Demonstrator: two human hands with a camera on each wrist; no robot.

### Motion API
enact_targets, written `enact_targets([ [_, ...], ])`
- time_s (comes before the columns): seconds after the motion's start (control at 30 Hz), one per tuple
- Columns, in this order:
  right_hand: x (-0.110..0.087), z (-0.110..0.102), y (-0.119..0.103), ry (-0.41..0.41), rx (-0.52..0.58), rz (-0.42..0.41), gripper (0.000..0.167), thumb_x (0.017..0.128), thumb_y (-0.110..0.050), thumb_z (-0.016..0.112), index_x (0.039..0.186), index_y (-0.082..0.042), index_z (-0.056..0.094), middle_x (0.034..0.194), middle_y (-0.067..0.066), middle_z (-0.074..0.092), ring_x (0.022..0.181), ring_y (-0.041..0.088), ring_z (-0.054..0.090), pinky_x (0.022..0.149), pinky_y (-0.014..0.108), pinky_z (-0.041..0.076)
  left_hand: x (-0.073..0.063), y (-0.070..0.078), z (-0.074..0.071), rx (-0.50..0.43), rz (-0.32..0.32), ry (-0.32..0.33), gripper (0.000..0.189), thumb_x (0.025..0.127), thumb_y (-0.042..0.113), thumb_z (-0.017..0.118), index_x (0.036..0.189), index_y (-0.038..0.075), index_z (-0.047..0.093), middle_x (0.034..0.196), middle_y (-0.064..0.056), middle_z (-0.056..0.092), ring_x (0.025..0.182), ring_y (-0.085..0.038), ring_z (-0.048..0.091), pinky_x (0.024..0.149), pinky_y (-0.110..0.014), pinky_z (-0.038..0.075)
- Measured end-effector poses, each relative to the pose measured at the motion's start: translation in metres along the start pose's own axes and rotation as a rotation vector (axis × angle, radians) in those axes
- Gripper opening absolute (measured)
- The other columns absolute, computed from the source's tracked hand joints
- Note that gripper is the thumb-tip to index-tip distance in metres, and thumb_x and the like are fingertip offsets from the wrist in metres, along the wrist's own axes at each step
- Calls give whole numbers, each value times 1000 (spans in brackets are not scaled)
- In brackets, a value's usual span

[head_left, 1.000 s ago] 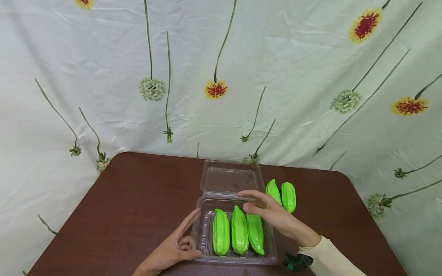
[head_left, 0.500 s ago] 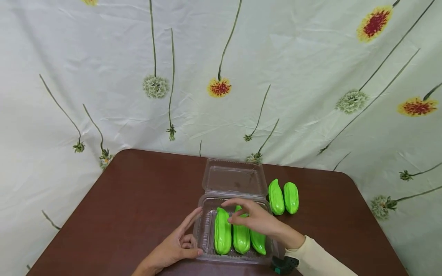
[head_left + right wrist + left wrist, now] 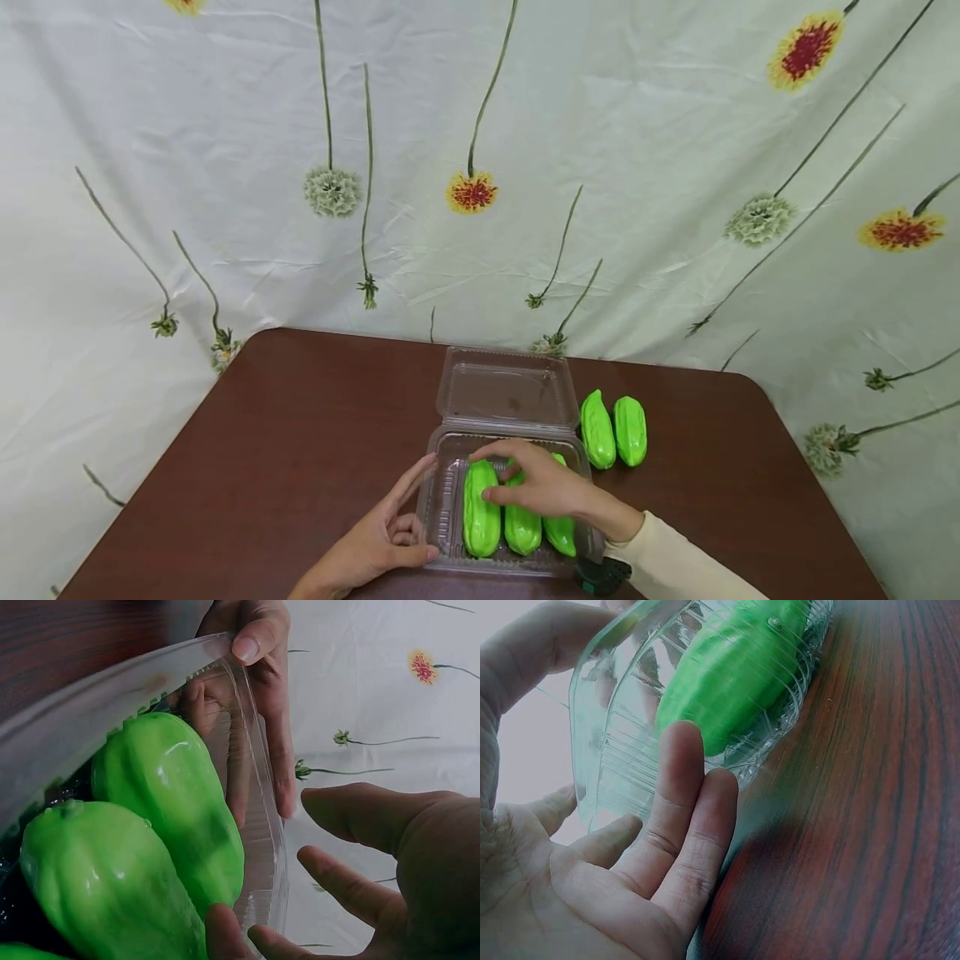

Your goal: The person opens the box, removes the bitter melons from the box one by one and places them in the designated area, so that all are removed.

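A clear plastic clamshell container (image 3: 442,500) lies with its lid (image 3: 507,387) folded back. Inside are three glossy, ridged green gourds; the leftmost gourd (image 3: 482,521) shows most fully. My left hand (image 3: 375,533) spans the container's left side, thumb at the front corner and index finger stretched toward the back. In the left wrist view, straight fingers (image 3: 681,772) rest along the outer wall. Over the container hovers my right hand (image 3: 547,483), its thumb and index spread above the leftmost gourd, partly covering the middle gourd (image 3: 522,533) and the right gourd (image 3: 560,533).
Two more green gourds stand side by side on the table right of the lid: one pointed gourd (image 3: 597,433) and one blunt gourd (image 3: 631,432). The dark red wooden table (image 3: 315,433) ends at a flowered white cloth (image 3: 420,125) behind it.
My right hand has moved left, from above the right gourd to above the leftmost one, and a little nearer the front. The left hand keeps its place at the container.
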State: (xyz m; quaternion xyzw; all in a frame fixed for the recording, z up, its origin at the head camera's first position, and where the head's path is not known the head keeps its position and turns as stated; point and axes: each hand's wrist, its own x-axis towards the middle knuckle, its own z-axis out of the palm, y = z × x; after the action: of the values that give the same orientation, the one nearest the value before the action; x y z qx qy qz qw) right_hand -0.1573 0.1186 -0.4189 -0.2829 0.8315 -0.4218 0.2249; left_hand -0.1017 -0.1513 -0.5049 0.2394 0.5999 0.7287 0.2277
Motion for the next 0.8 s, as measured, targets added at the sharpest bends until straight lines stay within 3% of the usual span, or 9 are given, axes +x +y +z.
enact_targets([
  [0.1,3,2,1,-5,-63,-38,45,93,-20,73,135,-10,60,140,9,56,112,32,62,89,32,54,0,1,0,-11,-6,-4,106,89,-5,68,162,21,-3,166,-22,-14,80,-4,60,74,-18,52],
  [0.23,3,4,-4,-27,-180,-10,49,92,-25,75,137,-15,60,147,16,48,111,26,61,89,34,52,1,1,0,-19,-8,-12,106,90,-6,68,162,21,-4,166,-21,-15,80,-4,59,75,-18,52],
  [0.47,5,12,-10,-41,-398,46,50,93,-32,72,140,-23,59,154,19,40,136,37,47,101,54,47,1,0,0,-28,8,-22,107,89,-5,69,162,21,-4,165,-21,-15,81,-4,60,75,-18,52],
  [0.57,7,16,-10,-38,-477,47,49,93,-35,71,139,-25,59,154,19,42,135,38,48,104,56,44,1,0,0,-33,12,-29,107,89,-6,69,162,21,-5,165,-21,-16,81,-4,60,75,-18,52],
  [0.8,11,19,-10,-44,-502,54,44,94,-37,69,136,-26,62,149,18,48,136,38,47,107,59,40,1,0,-1,-30,-4,-23,106,89,-5,69,162,22,-4,166,-19,-15,81,-4,59,75,-19,52],
])
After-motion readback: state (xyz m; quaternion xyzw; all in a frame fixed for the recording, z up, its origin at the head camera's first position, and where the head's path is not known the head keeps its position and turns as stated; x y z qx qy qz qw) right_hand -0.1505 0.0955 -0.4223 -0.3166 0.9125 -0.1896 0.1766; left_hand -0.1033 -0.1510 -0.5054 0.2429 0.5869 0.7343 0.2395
